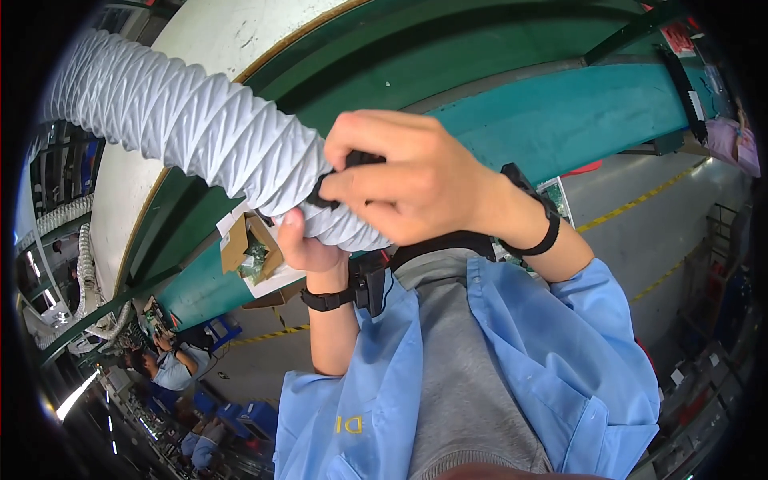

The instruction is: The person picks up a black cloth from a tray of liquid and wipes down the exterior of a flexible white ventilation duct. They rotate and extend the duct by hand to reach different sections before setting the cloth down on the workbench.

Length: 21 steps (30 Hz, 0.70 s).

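A wide, ribbed, pale grey flexible duct hose (188, 116) slants from the upper left down to my hands. My left hand (308, 246) grips it from below near its close end, thumb raised along the side and the other fingers hidden behind the hose. Over the top, my right hand (404, 176) has its fingers bent around a dark black piece (322, 192) lying against the ribs. It looks like a strap or band, but the fingers cover much of it.
Behind the hose runs a green bench (552, 116) with a white-topped surface (132, 210) above. An open cardboard box (238, 244) with green circuit boards sits beside my left hand. A co-worker (178, 364) is at the lower left. Yellow tape (640, 196) marks the floor at right.
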Each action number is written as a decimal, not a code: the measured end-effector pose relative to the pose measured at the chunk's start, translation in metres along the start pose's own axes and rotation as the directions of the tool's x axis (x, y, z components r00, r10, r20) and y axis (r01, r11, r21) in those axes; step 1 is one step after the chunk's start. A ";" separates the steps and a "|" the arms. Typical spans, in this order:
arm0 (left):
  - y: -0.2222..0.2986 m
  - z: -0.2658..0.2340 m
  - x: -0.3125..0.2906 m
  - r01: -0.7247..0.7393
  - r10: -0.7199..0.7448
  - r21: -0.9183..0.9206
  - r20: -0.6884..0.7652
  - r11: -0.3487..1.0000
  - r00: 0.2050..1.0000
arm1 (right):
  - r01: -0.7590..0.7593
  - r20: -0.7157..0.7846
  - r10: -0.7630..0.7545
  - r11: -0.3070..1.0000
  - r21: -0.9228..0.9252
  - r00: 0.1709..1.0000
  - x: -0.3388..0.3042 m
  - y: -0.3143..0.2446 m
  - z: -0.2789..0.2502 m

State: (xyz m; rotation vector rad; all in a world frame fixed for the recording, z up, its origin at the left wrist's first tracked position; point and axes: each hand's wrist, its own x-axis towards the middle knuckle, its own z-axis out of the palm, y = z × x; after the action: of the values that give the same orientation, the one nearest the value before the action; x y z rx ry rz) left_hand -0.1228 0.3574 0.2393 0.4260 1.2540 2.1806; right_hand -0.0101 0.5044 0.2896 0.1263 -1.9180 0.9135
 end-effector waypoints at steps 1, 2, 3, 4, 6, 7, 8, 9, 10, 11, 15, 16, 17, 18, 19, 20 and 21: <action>0.000 0.007 0.001 -0.043 0.043 0.006 -0.084 0.999 0.996 | -0.007 0.002 0.006 1.000 0.007 1.000 -0.003 0.010 -0.008; 0.004 0.007 0.006 -0.029 0.030 0.014 -0.082 0.999 0.996 | -0.077 0.053 0.083 0.991 -0.105 0.995 -0.007 0.025 -0.022; 0.011 0.000 0.014 0.000 0.026 -0.121 0.216 0.993 0.976 | -0.142 0.095 0.166 0.966 -0.216 0.982 -0.011 0.034 -0.030; 0.016 -0.004 0.019 0.070 0.061 -0.247 0.489 0.967 0.870 | -0.156 0.092 0.179 0.964 -0.216 0.980 -0.015 0.036 -0.032; 0.014 -0.003 0.023 0.124 0.032 -0.292 0.479 0.948 0.877 | -0.260 -0.056 0.259 0.965 -0.023 0.964 -0.021 0.040 -0.033; 0.013 -0.002 0.025 0.164 0.016 -0.341 0.470 0.926 0.882 | -0.296 -0.123 0.304 0.952 0.082 0.945 -0.022 0.041 -0.032; 0.013 0.000 0.026 0.203 0.000 -0.388 0.463 0.899 0.886 | -0.302 -0.123 0.312 0.949 0.091 0.942 -0.023 0.041 -0.030; 0.015 0.004 0.025 0.205 -0.008 -0.381 0.458 0.901 0.889 | -0.255 -0.116 0.275 0.953 0.164 0.954 -0.021 0.039 -0.024; 0.015 0.011 0.024 0.121 -0.023 -0.305 0.305 0.945 0.952 | -0.213 -0.122 0.245 0.950 0.229 0.962 -0.020 0.033 -0.018; 0.016 0.018 0.022 0.048 -0.017 -0.210 0.145 0.977 0.989 | -0.169 -0.130 0.214 0.942 0.290 0.968 -0.019 0.028 -0.012; 0.017 0.029 0.022 0.045 -0.053 -0.233 -0.028 0.971 0.998 | -0.067 -0.164 0.152 0.899 0.434 0.975 -0.010 0.006 0.010; 0.018 0.030 0.021 0.063 -0.078 -0.304 -0.038 0.951 0.996 | -0.033 -0.121 0.079 0.939 0.343 0.989 -0.008 0.004 0.009; 0.018 0.029 0.021 0.067 -0.082 -0.300 -0.036 0.952 0.996 | 0.008 -0.070 0.009 0.969 0.249 0.998 -0.006 0.002 0.007; 0.018 0.028 0.021 0.082 -0.095 -0.266 -0.036 0.961 0.995 | 0.056 -0.011 -0.055 0.986 0.154 0.998 -0.004 0.002 0.006; 0.018 0.027 0.021 0.098 -0.109 -0.232 -0.036 0.968 0.993 | 0.053 -0.014 -0.051 0.987 0.151 0.999 -0.001 0.004 0.005; 0.018 0.026 0.020 0.113 -0.123 -0.200 -0.038 0.973 0.992 | 0.076 -0.047 -0.071 0.991 0.108 0.996 0.001 0.004 0.006; 0.018 0.024 0.021 0.128 -0.136 -0.167 -0.040 0.978 0.990 | 0.097 -0.078 -0.092 0.993 0.063 0.993 0.003 0.005 0.006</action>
State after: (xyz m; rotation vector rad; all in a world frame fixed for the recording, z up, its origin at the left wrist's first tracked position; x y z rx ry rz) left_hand -0.1318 0.3798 0.2668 0.2143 1.0860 2.1727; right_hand -0.0181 0.5050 0.2881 0.2184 -1.7975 0.9065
